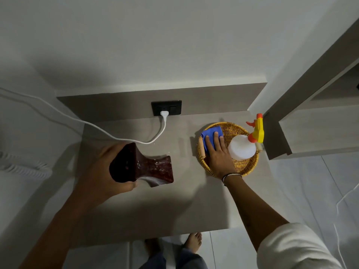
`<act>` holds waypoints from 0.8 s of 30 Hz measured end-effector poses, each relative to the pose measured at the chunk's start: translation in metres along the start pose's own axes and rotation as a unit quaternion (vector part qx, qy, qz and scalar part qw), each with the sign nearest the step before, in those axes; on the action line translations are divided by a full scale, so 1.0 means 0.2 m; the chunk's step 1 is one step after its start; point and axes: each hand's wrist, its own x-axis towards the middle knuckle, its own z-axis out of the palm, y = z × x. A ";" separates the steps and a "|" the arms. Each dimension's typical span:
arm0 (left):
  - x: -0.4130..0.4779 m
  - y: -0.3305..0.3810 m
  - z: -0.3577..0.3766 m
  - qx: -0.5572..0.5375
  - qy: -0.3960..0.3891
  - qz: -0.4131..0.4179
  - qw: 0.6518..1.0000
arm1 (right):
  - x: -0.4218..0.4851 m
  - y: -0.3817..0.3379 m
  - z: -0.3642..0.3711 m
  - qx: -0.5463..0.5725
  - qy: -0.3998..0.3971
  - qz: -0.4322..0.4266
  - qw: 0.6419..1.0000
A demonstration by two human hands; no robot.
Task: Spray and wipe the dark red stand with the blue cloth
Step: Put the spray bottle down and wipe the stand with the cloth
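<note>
The dark red stand (147,166) is tilted above the grey table, its glossy surface speckled with droplets. My left hand (101,171) grips its wide upper end from the left. The blue cloth (211,133) lies folded in the left part of a round wicker basket (246,167). My right hand (218,152) rests flat on the cloth, fingers spread over it; whether it grips the cloth cannot be told. A white spray bottle (241,149) with a yellow and orange trigger head stands in the same basket, just right of that hand.
A white cable (97,127) runs from a black wall socket (166,107) across the back of the table (155,206) to the left. A cabinet side (275,140) stands at the right. A small wooden piece (201,148) sits on the basket's left rim. My feet are below the front edge.
</note>
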 end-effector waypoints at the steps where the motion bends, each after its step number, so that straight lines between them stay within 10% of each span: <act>1: 0.00 0.00 0.00 0.002 0.000 -0.003 1.000 | 0.00 -0.01 0.00 0.001 0.004 0.007 1.000; 9: -0.02 -0.01 0.00 -0.019 0.010 0.008 1.000 | -0.04 -0.08 -0.15 0.149 0.101 0.081 0.980; 16: -0.02 -0.04 -0.03 -0.030 0.000 0.011 0.999 | -0.44 -0.45 -0.31 0.321 0.316 0.106 0.887; 24: -0.04 -0.08 -0.01 -0.047 0.011 0.037 0.998 | -0.67 -1.22 -0.25 0.522 0.088 -0.125 0.839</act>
